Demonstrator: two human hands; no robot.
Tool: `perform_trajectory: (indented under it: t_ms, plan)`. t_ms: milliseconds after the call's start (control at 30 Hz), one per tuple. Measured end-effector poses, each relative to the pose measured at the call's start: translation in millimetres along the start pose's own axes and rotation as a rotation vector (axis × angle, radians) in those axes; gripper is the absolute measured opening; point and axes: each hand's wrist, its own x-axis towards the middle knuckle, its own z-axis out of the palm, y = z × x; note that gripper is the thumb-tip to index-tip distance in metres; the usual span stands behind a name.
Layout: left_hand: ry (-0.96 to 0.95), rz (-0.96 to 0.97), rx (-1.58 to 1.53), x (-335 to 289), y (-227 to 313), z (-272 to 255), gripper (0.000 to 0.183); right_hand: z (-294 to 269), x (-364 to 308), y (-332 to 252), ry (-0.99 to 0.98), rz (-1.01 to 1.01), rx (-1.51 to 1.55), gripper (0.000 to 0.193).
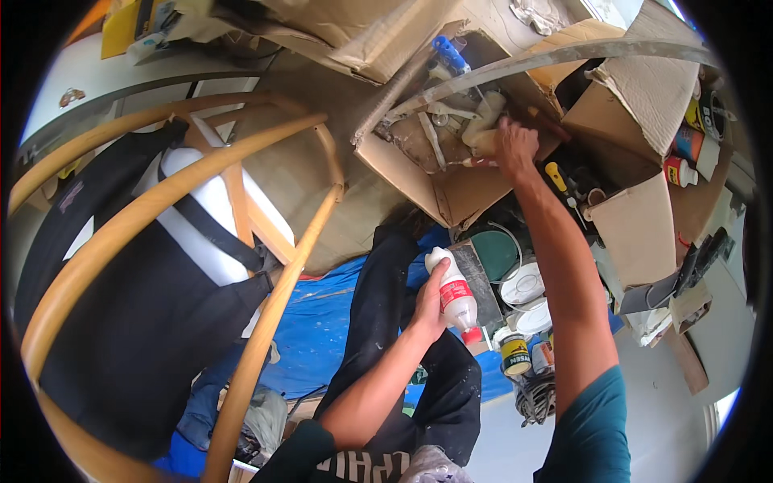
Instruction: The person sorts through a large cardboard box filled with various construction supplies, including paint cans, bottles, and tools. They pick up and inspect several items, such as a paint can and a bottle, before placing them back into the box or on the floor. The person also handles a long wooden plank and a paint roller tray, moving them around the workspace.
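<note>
While L hand [429,308] holds bottle [456,298], R hand [516,147] prob. in box [397,176].

Blue sheeting [316,322] lies beside a curved wooden frame [281,302].

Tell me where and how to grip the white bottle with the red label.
Probably best around the rounded body of the white bottle, at its red label, coming from the right: the left hand holds its left side, the right side shows uncovered, and the body is wider than the red cap.
</note>
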Motion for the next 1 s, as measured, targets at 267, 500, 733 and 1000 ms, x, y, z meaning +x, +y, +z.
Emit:
perform_trajectory:
  t_ms: [267,500,733,1000]
  plan:
    - [0.008,0.018,0.066,7,-19,-5,0.05,-64,-154,18,0.489,-0.224,0.891,0.068]
    - [-0.011,0.039,0.125,14,-40,-23,0.049,-43,-224,27,0.362,-0.092,1.548,0.069]
    - [-0.036,0.073,0.222,17,-61,-31,0.048,-11,-267,44,-0.333,0.107,2.255,0.063]
    - [-0.033,0.075,0.333,22,-75,-43,0.049,34,-324,53,-0.865,-0.186,3.035,0.06]
